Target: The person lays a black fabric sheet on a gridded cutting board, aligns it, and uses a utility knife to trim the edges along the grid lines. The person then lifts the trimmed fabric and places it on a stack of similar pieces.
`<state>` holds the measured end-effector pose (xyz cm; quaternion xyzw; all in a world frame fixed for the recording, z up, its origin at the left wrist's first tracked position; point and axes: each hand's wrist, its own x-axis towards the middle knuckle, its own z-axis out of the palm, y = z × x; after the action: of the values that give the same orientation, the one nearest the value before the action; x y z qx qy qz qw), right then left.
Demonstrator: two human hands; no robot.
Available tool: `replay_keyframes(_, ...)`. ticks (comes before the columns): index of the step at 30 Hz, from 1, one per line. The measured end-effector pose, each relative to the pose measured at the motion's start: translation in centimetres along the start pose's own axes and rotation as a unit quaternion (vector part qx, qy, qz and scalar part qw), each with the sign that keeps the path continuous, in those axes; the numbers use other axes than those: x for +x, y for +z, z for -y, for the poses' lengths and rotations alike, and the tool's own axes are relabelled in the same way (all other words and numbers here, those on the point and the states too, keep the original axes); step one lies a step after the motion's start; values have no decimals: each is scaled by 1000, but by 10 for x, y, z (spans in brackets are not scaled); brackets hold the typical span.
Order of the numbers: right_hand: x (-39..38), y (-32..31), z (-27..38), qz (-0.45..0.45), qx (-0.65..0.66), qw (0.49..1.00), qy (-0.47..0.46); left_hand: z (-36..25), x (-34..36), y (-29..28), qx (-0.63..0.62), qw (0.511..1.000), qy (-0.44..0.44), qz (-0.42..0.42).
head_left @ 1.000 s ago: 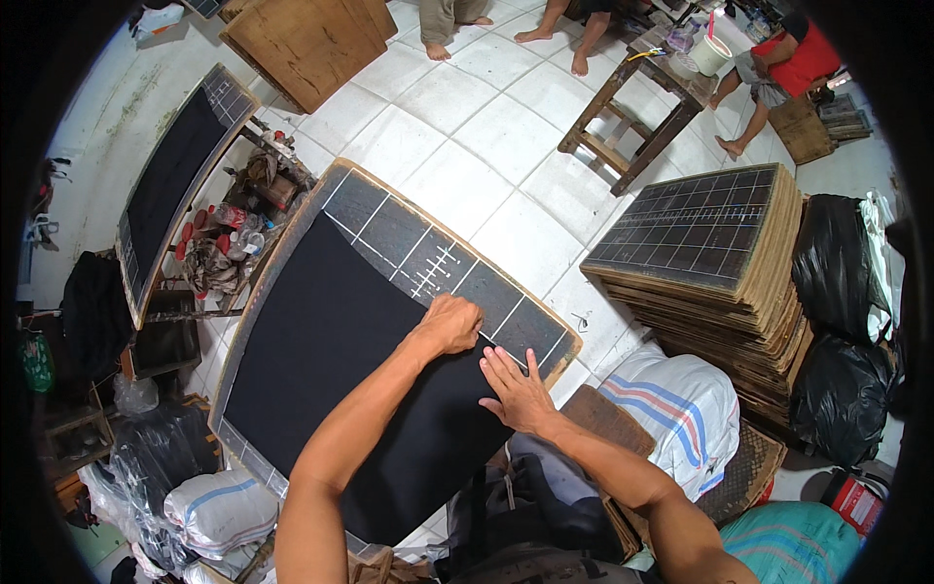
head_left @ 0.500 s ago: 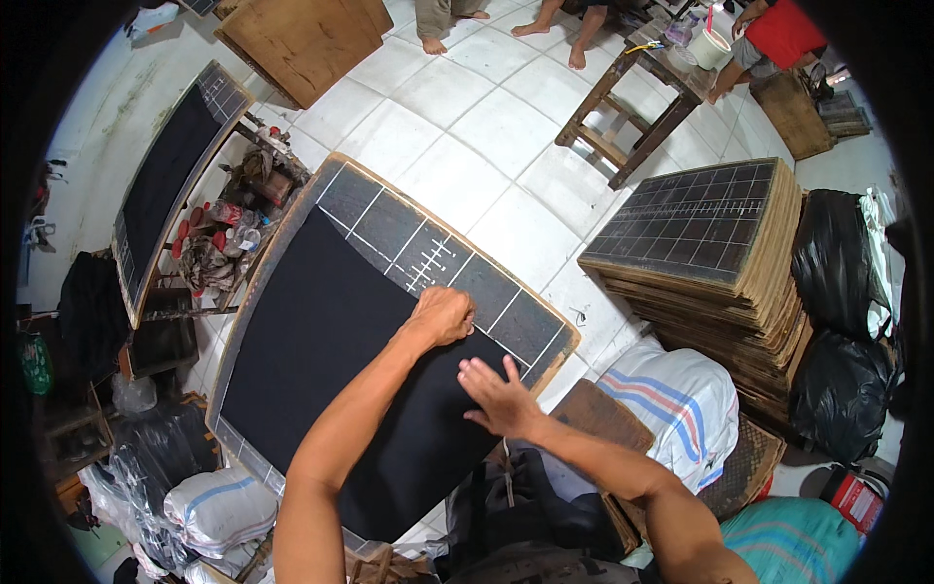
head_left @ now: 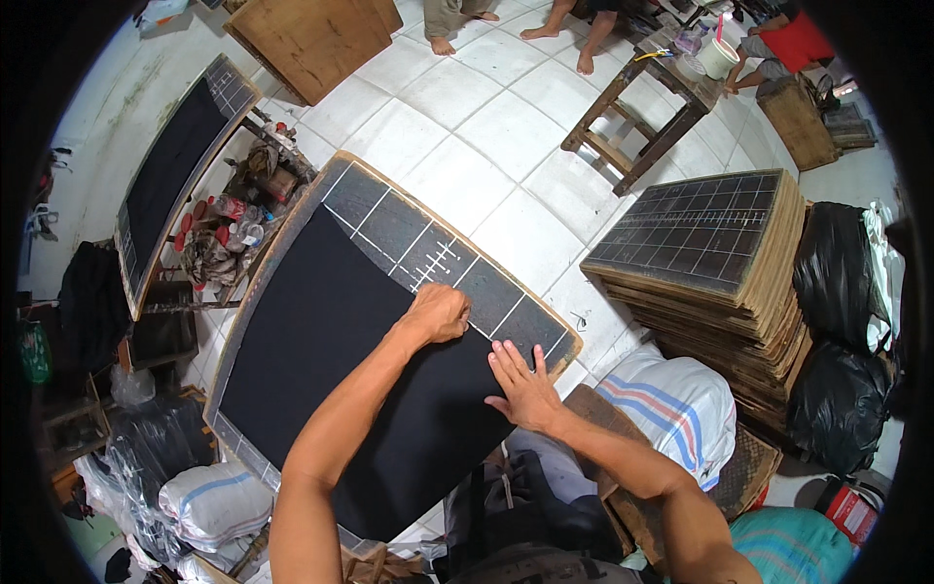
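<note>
A black cloth lies spread over a dark board marked with white grid lines. At the cloth's far edge, beside the short white tick marks, my left hand is closed, its fingers pinching the fabric; the fingertips are partly hidden. My right hand rests on the cloth's right corner, palm down, fingers stretched out and apart. The board's far strip and its wooden rim show beyond the cloth's curved edge.
Stacked grid-marked boards stand at right, next to black plastic bags and a white striped sack. Another board with black cloth leans at left. Beyond the tiled floor are a wooden stool and other people's bare feet.
My right hand has moved right and slightly away from me, coming down flat near the cloth's corner. My left hand has stayed almost in place, still closed at the edge.
</note>
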<state>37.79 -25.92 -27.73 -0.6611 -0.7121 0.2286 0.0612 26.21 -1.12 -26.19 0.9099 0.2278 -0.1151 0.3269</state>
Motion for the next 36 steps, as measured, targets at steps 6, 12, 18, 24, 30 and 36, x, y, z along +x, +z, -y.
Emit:
replay_keyframes(6,20,13,34,-14,-18,992,-128,1,0,6,-11,1000,2,-9)
replay_keyframes(12,35,16,18,-48,-32,986,-157,-7,0,11,23,999,10,24)
replay_keyframes(18,33,12,10,-44,-32,988,-142,-13,5,17,-4,999,33,19)
replay_keyframes(24,31,4,2,7,5,998,-59,-11,3,26,-43,997,53,-47)
replay_keyframes(30,28,2,6,7,16,1000,-23,-1,-5,11,-25,998,55,-34)
replay_keyframes(36,28,6,9,9,23,1000,-8,12,-4,-1,-72,997,22,-25)
